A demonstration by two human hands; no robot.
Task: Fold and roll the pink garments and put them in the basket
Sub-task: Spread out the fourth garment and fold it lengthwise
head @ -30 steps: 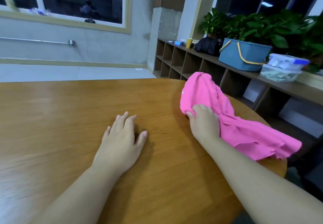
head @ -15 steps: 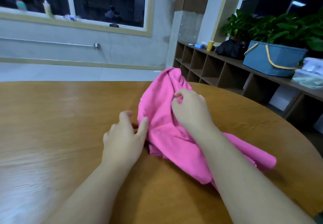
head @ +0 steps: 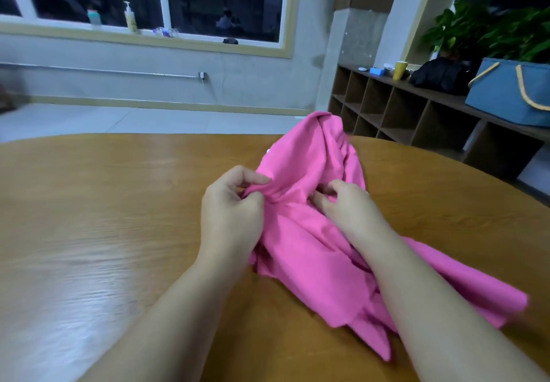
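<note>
Glossy wooden table point(head: 119, 203) — both hands pinch crumpled pink garment point(head: 312, 247).

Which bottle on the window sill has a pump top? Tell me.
The yellowish bottle, the right one of the pair, has a white pump head. The shorter teal-banded bottle to its left shows no pump.

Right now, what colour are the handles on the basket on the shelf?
Yellow handles on a blue basket; the head view shows them, partly cut off at the right edge.
</note>
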